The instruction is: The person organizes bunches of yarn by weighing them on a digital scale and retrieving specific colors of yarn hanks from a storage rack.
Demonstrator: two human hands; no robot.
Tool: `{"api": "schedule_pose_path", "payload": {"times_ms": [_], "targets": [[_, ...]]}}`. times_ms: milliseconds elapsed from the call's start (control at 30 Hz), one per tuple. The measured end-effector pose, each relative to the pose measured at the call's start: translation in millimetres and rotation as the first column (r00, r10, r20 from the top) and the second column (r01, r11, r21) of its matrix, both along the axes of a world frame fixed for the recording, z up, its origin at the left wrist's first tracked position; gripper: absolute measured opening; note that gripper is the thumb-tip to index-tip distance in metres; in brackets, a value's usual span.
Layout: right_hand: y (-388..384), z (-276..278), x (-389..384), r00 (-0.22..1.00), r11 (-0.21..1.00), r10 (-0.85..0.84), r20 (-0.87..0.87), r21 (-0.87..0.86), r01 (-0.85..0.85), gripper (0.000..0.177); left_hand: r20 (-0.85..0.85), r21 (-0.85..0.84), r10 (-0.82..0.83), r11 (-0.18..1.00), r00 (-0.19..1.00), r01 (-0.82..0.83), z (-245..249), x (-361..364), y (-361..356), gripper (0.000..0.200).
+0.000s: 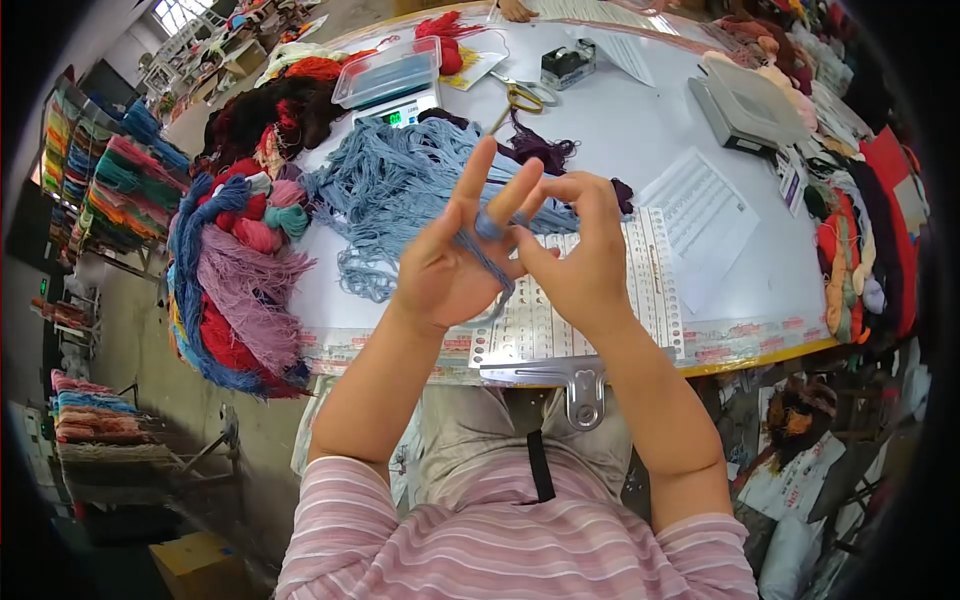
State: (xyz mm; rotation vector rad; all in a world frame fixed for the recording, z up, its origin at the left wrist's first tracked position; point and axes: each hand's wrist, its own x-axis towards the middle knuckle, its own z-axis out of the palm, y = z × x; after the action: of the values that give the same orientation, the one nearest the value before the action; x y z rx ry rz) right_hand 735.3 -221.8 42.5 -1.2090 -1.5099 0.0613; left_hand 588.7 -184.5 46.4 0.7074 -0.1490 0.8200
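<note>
Light blue yarn is wound round a finger of my left hand, and a strand trails across its palm. Two fingers of that hand point up and apart, while the lower ones curl by the yarn. My right hand is closed in a pinch at the small blue winding, touching my left fingers. Behind both hands lies a large loose heap of light blue yarn. Beneath them is a white board with rows of holes, with a metal clip at its near edge.
A scale bears a clear plastic tray. Scissors, a dark clear-topped box, dark purple yarn and a printed sheet lie beyond. Coloured yarn piles flank the table; another person's hand shows at the far edge.
</note>
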Motion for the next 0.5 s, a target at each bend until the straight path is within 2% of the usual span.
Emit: {"api": "schedule_pose_path", "payload": {"times_ms": [33, 67, 100, 133, 167, 233, 267, 300, 367, 433, 467, 500], "targets": [[0, -2, -4, 1.0, 1.0, 0.005, 0.006, 0.003, -0.005, 0.043, 0.034, 0.017, 0.003, 1.0, 0.999, -0.004, -4, -1, -1, 0.053], [-1, -4, -10, 0.956, 0.979, 0.102, -0.275, -0.143, -0.146, 0.044, 0.038, 0.018, 0.006, 1.0, 0.999, -0.007, -11, -1, -1, 0.053], [-1, -8, -14, 0.827, 0.919, 0.141, -0.544, -0.24, -0.314, 0.046, 0.049, 0.001, -0.008, 1.0, 0.999, 0.008, -18, -1, -1, 0.053], [7, -18, -17, 0.793, 0.921, 0.218, -0.569, -0.15, -0.36, 0.052, 0.06, -0.014, -0.023, 1.0, 0.998, 0.024, -23, 0, 0, 0.053], [9, -22, -15, 0.795, 0.921, 0.219, -0.566, -0.149, -0.36, 0.052, 0.063, -0.011, -0.023, 1.0, 0.998, 0.024, -27, 1, 1, 0.053], [7, -9, -18, 0.801, 0.797, 0.011, -0.599, -0.478, -0.369, 0.063, 0.02, -0.017, 0.084, 0.996, 0.996, -0.084, -30, 4, -1, 0.052], [19, -35, -13, 0.83, 0.806, 0.033, -0.556, -0.476, -0.351, 0.055, -0.002, -0.017, 0.138, 0.99, 0.99, -0.138, -32, 4, -2, 0.052], [21, -39, -9, 0.83, 0.807, 0.032, -0.557, -0.475, -0.35, 0.055, -0.002, -0.017, 0.137, 0.99, 0.991, -0.137, -35, 3, 0, 0.052], [23, -41, 1, 0.843, 0.644, 0.204, -0.498, -0.58, -0.499, 0.039, -0.052, -0.027, 0.058, 0.998, 0.997, -0.059, -39, -1, 5, 0.052], [23, -25, 19, 0.904, 0.549, 0.148, -0.402, -0.727, -0.413, 0.031, 0.011, -0.071, -0.096, 0.993, 0.995, 0.097, -41, -16, 16, 0.052], [24, -35, 40, 0.727, 0.6, 0.323, -0.607, -0.462, -0.653, 0.024, 0.042, -0.074, -0.105, 0.991, 0.994, 0.107, -41, -28, 23, 0.053], [22, -34, 64, 0.53, 0.584, 0.338, -0.778, -0.268, -0.766, 0.024, 0.009, -0.07, -0.002, 0.998, 1.0, 0.003, -41, -47, 30, 0.053]]}}
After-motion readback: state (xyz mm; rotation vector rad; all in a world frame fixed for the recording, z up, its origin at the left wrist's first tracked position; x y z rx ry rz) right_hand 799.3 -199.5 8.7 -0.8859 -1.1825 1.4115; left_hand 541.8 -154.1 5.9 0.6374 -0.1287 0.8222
